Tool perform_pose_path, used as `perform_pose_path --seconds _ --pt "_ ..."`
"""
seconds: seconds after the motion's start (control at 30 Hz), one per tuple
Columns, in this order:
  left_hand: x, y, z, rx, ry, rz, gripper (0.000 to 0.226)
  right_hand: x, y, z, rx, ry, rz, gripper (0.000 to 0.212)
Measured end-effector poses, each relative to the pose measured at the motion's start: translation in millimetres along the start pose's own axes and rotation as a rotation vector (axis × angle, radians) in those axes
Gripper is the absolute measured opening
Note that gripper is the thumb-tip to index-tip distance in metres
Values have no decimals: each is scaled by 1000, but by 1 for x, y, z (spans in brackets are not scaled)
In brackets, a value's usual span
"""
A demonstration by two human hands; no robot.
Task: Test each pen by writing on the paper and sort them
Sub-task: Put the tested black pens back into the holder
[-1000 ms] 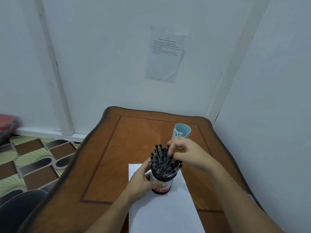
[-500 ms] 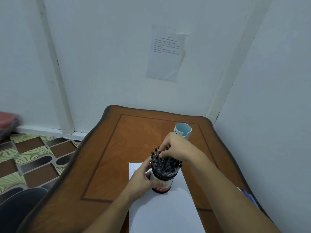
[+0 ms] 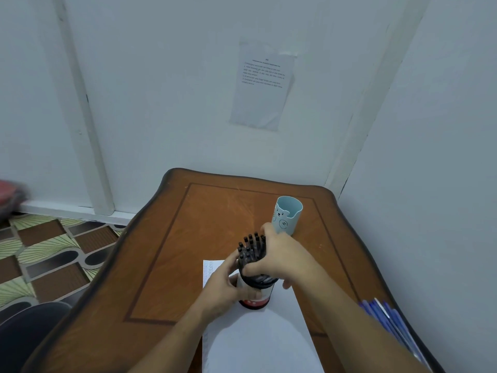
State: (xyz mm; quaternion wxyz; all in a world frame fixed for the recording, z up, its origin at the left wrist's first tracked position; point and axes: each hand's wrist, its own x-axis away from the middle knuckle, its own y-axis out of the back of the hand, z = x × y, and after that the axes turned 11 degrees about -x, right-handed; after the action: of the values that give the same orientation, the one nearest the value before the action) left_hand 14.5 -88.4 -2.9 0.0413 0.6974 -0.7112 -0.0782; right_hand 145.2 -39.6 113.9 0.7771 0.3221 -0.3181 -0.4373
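I see black pens (image 3: 251,247) bunched upright in a red-and-white cup (image 3: 255,300) that stands on the white paper (image 3: 258,340). A pale blue cup (image 3: 287,215) stands upright just beyond. Blue pens (image 3: 387,316) lie at the surface's right edge.

Table (image 3: 166,251): varnished wood, semi-gloss, fine scuffs on the central panel. Paper sheet (image 3: 255,343): matt white. Pens (image 3: 250,244): black plastic caps, dull sheen. Pen container (image 3: 255,304): smooth, glossy wall. Pale blue cup (image 3: 289,215): smooth, matt, probably plastic; the view is too soft to confirm. Wall (image 3: 161,90): matt paint. Floor (image 3: 53,251): patterned, slightly glossy covering.
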Motion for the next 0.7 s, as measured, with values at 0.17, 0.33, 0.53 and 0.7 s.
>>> perform_pose_path --seconds 0.17,0.33,0.53,0.7 --pt "0 3 1 16 32 13 88 -9 32 -20 -103 187 300 71" --pt "1 2 0 10 28 19 86 1 40 -24 -358 115 159 82" --pt "1 2 0 24 26 13 76 -8 -10 -8 56 32 -23 74" --pt "0 3 -1 31 22 22 87 -19 21 -11 -45 109 278 63"
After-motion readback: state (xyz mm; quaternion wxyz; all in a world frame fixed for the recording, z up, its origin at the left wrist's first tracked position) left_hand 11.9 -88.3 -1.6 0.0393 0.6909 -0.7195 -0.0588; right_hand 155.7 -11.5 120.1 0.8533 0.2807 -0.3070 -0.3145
